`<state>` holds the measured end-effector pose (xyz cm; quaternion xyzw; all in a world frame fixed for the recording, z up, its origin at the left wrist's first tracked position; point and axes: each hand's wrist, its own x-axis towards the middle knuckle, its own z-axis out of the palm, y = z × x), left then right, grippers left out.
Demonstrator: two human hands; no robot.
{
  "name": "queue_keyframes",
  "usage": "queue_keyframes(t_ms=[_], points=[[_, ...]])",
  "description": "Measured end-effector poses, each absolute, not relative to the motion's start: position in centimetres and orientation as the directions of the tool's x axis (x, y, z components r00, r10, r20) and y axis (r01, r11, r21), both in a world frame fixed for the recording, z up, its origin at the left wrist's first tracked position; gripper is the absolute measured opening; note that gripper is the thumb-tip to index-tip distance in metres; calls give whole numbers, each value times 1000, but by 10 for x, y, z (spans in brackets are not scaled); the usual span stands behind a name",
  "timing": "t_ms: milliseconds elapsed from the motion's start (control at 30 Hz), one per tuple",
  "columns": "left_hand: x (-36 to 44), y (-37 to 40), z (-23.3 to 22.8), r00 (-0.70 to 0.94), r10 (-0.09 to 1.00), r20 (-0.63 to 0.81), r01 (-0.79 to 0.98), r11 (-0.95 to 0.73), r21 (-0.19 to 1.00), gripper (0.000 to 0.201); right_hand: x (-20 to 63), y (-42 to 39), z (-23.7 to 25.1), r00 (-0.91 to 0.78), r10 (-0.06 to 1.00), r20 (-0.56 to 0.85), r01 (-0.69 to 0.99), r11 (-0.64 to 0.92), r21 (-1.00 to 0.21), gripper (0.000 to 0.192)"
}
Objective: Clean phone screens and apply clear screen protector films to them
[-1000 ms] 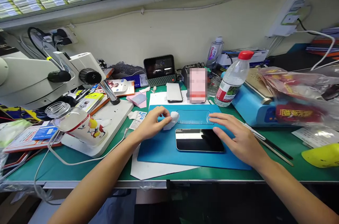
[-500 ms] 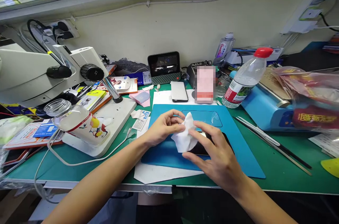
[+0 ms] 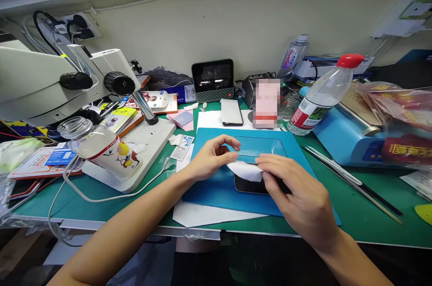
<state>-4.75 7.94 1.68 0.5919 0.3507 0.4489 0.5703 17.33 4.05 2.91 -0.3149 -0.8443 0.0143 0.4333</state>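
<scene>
A white wipe (image 3: 245,171), folded into a narrow strip, is held up between my two hands. The thumb of my left hand (image 3: 216,156) presses at its left end, with the other fingers curled above. My right hand (image 3: 300,191) pinches the right end between thumb and fingers. Below the wipe lies a dark phone (image 3: 251,185), partly covered by the wipe and my right hand. Just behind it, a clear phone-shaped sheet with a dark outline (image 3: 259,145) rests on the blue mat (image 3: 209,196).
To the left stand a microscope (image 3: 114,67) and a glass jar (image 3: 108,151). Tweezers (image 3: 351,180) lie right of the mat. A red-capped bottle (image 3: 326,97) leans beside a blue machine (image 3: 351,142). Behind the mat are a white case (image 3: 231,111) and a small display (image 3: 212,76).
The wipe went from a crumpled, upright shape to a flatter, folded strip. My right fingers have closed on its right end. The view has shifted slightly.
</scene>
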Motion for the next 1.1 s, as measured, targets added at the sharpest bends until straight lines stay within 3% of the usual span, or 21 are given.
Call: queue_keyframes(t_ms=[167, 267, 433, 633, 933, 1100], points=[[-46, 77, 15, 275, 931, 239, 300, -319, 899, 12, 184, 28, 23, -624, 575, 529, 584, 793, -174, 23], [-45, 77, 14, 268, 917, 296, 419, -388, 821, 12, 183, 21, 22, -642, 589, 492, 595, 787, -165, 33], [-47, 78, 12, 230, 911, 342, 478, -412, 775, 16, 160, 18, 16, -686, 615, 389, 604, 779, -169, 49], [-50, 80, 12, 229, 901, 367, 516, -432, 740, 17, 148, 1, 2, -716, 636, 289, 647, 759, -67, 77], [-56, 82, 8, 284, 866, 412, 512, -501, 698, 16, 131, 1, 4, -646, 734, 211, 738, 671, -71, 79], [-59, 85, 6, 289, 862, 416, 513, -506, 693, 17, 141, -27, 3, -660, 716, 225, 727, 685, -47, 76]])
